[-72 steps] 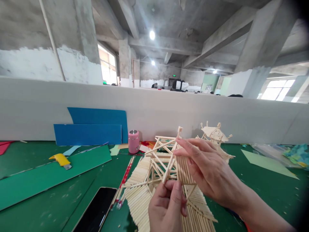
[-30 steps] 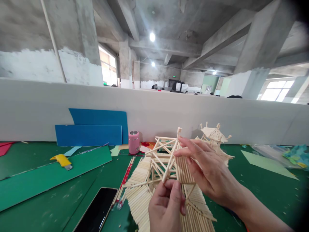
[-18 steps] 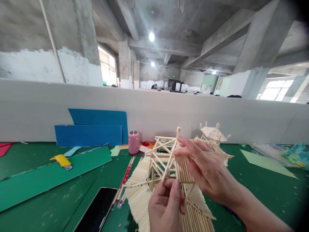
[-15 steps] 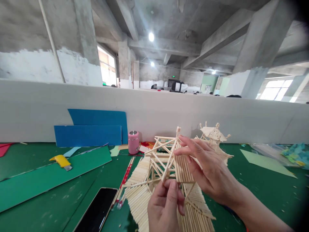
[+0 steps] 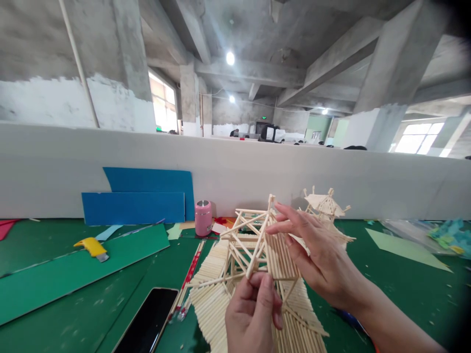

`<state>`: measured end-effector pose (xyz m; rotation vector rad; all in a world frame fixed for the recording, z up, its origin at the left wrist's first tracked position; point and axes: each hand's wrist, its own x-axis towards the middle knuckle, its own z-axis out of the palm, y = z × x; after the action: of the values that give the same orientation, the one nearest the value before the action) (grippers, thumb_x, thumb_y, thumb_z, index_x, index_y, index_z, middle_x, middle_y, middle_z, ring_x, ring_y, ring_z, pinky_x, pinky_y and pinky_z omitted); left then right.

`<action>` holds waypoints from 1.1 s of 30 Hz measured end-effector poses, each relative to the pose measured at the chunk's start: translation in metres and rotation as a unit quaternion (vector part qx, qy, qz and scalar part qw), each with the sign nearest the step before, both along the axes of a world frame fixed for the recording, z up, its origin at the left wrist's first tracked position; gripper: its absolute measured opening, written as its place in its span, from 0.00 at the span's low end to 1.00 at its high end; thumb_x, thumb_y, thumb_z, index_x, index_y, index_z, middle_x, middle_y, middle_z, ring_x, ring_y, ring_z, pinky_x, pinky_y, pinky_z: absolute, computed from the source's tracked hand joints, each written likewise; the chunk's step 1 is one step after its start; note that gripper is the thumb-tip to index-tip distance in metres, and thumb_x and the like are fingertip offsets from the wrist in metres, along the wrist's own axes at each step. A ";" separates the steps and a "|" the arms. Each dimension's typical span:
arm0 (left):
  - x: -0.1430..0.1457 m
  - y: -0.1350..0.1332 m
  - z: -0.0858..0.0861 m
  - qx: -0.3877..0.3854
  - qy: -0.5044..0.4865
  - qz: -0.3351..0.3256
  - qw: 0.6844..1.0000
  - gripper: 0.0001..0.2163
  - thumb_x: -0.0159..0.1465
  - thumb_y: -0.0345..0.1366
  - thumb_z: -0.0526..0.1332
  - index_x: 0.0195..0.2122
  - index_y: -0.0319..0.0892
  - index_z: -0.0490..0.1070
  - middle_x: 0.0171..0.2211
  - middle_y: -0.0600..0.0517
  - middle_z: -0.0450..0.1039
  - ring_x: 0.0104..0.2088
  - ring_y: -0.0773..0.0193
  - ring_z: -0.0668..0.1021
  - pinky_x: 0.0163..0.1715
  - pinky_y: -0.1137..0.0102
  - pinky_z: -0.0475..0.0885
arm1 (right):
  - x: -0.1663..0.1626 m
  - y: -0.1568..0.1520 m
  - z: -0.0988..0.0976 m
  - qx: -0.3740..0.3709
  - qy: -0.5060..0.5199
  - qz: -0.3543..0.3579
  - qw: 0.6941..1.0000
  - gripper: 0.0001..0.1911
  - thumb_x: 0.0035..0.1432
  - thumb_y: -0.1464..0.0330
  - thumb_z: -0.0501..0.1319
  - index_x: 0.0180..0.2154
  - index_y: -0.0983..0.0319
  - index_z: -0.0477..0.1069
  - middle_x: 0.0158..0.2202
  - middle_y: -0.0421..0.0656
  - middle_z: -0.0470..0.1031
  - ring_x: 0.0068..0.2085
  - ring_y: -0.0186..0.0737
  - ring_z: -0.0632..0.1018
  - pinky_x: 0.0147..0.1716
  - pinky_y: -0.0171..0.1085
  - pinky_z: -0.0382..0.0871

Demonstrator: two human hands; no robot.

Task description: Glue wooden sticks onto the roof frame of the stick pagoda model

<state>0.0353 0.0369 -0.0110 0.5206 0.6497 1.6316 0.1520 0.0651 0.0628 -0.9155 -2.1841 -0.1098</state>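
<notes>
A pavilion model made of pale thin wooden sticks (image 5: 209, 309) stands on the table in front of me. Its upper roof is a bare frame on the left and has a panel of sticks laid side by side (image 5: 278, 257) on the right. Low at the front, my left hand (image 5: 253, 311) pinches the lower end of a sloping roof stick, beside the panel's bottom corner; its fingertips are partly hidden. My right hand (image 5: 320, 250) has its fingers stretched out, the tips by the panel's upper part and the peak.
Behind stands a smaller stick pavilion (image 5: 327, 206). Left of the model are a phone (image 5: 147, 321), bagged sticks (image 5: 191, 274), a pink flask (image 5: 203, 218) and a yellow utility knife (image 5: 91, 248) on a green board (image 5: 121, 255). A white partition (image 5: 235, 171) borders the table.
My right hand's fingers have shifted very slightly along the roof panel. My left hand keeps its pinch in the same place.
</notes>
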 end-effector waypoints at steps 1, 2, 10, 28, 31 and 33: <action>0.000 0.000 0.000 -0.003 0.000 0.003 1.000 0.12 0.42 0.41 0.72 0.20 0.38 0.74 0.11 0.56 0.69 0.10 0.77 0.66 0.10 0.84 0.59 | -0.001 0.001 0.000 -0.001 0.005 -0.010 1.000 0.30 0.56 0.78 0.48 0.59 0.59 0.46 0.45 0.38 0.73 0.53 0.35 0.64 0.54 0.40 0.54; 0.000 0.000 0.001 -0.006 0.000 0.005 1.000 0.13 0.41 0.41 0.72 0.20 0.38 0.74 0.11 0.56 0.69 0.10 0.77 0.66 0.10 0.84 0.59 | -0.001 0.002 0.000 -0.003 0.016 -0.028 0.999 0.30 0.56 0.78 0.48 0.59 0.58 0.46 0.45 0.38 0.73 0.53 0.36 0.65 0.53 0.41 0.55; 0.001 0.000 0.001 -0.011 0.000 0.006 1.000 0.13 0.41 0.41 0.72 0.20 0.37 0.74 0.11 0.57 0.68 0.10 0.77 0.66 0.10 0.85 0.59 | -0.004 0.014 -0.002 -0.102 0.092 -0.160 0.977 0.30 0.56 0.61 0.53 0.59 0.59 0.48 0.51 0.50 0.66 0.52 0.47 0.68 0.46 0.50 0.66; 0.001 -0.001 0.001 -0.014 -0.001 0.003 1.000 0.14 0.40 0.43 0.72 0.19 0.37 0.73 0.10 0.57 0.67 0.10 0.79 0.66 0.10 0.85 0.58 | -0.020 0.019 0.010 -0.145 0.021 -0.198 0.969 0.36 0.49 0.62 0.54 0.59 0.64 0.49 0.53 0.49 0.66 0.52 0.47 0.68 0.51 0.52 0.61; 0.001 0.000 0.001 -0.013 0.002 0.003 1.000 0.15 0.40 0.43 0.72 0.19 0.36 0.73 0.11 0.57 0.67 0.11 0.79 0.65 0.10 0.86 0.58 | -0.021 0.019 0.010 -0.145 0.019 -0.200 0.969 0.36 0.49 0.62 0.54 0.59 0.65 0.50 0.53 0.49 0.66 0.52 0.48 0.68 0.51 0.53 0.60; 0.001 0.000 0.001 -0.012 0.007 0.004 1.000 0.15 0.40 0.43 0.72 0.19 0.36 0.73 0.10 0.58 0.67 0.10 0.79 0.65 0.10 0.86 0.58 | -0.021 0.019 0.009 -0.143 0.023 -0.199 0.969 0.36 0.49 0.62 0.54 0.59 0.65 0.50 0.53 0.49 0.66 0.52 0.49 0.68 0.51 0.53 0.61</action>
<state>0.0360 0.0367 -0.0101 0.5119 0.6823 1.6269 0.1313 0.0845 0.0721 -1.4982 -1.9782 0.0369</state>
